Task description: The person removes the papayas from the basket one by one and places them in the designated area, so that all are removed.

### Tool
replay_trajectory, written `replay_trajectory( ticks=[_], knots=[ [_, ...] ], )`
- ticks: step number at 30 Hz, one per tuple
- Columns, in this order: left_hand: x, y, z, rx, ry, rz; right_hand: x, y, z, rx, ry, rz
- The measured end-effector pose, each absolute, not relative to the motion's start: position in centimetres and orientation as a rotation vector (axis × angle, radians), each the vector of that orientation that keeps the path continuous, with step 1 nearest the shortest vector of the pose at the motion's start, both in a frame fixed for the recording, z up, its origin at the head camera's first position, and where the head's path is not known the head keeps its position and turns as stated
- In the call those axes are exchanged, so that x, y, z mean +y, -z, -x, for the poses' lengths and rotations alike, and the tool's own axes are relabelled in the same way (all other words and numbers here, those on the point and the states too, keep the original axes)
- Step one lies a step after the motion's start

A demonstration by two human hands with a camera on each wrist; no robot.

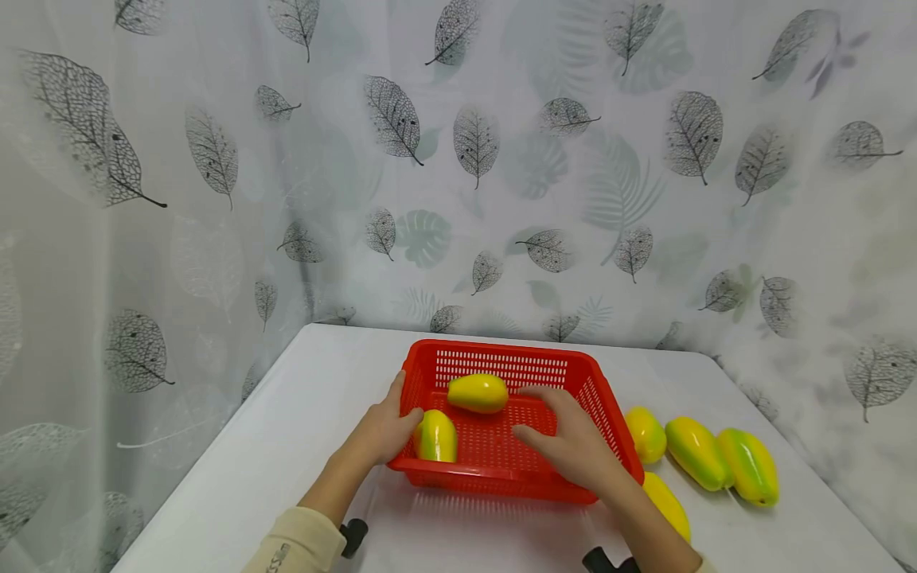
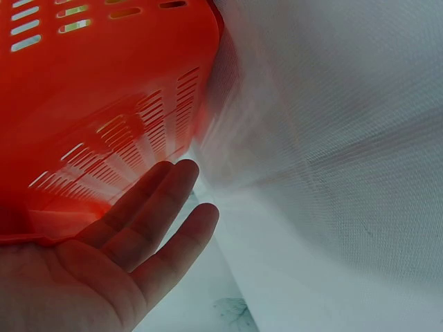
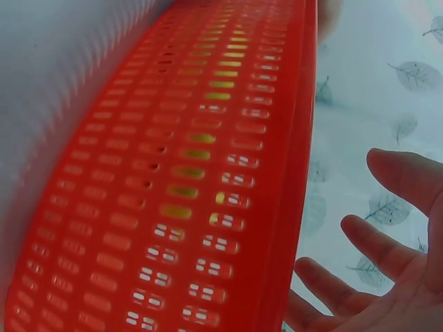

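Observation:
A red plastic basket point(image 1: 512, 485) with slotted walls stands on the white table. Inside it, one yellow mango point(image 1: 478, 393) lies by the back wall and another mango point(image 1: 437, 436) sits in the front left corner. My left hand point(image 1: 383, 434) grips the basket's left side, thumb over the rim and fingers along the outer wall. In the left wrist view, the fingers point(image 2: 149, 225) extend beneath that wall. Over the basket's right part hovers my right hand point(image 1: 576, 438), fingers spread and holding nothing. The right wrist view shows those fingers point(image 3: 384, 242) apart beyond the rim.
Several yellow-green mangoes lie right of the basket: one mango point(image 1: 646, 435) close to its wall, one mango point(image 1: 666, 505) partly behind my right forearm, and a side-by-side pair point(image 1: 698, 454) farther right. A leaf-patterned curtain point(image 1: 473, 199) hangs around the table point(image 1: 344, 366).

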State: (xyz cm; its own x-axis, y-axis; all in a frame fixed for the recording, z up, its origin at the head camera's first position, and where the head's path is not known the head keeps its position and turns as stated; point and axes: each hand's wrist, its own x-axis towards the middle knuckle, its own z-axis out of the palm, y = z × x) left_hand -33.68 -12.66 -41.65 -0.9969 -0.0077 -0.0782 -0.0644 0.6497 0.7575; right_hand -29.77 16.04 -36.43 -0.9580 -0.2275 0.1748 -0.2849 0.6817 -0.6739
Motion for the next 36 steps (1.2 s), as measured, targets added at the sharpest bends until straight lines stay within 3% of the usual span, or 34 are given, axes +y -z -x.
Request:
replay_trajectory(
  ticks=[36],
  knots=[
    [-12.7, 41.7, 33.8, 2.793, -1.275, 0.052, 8.1, 39.4, 32.2, -2.915, -1.185, -0.628]
  ],
)
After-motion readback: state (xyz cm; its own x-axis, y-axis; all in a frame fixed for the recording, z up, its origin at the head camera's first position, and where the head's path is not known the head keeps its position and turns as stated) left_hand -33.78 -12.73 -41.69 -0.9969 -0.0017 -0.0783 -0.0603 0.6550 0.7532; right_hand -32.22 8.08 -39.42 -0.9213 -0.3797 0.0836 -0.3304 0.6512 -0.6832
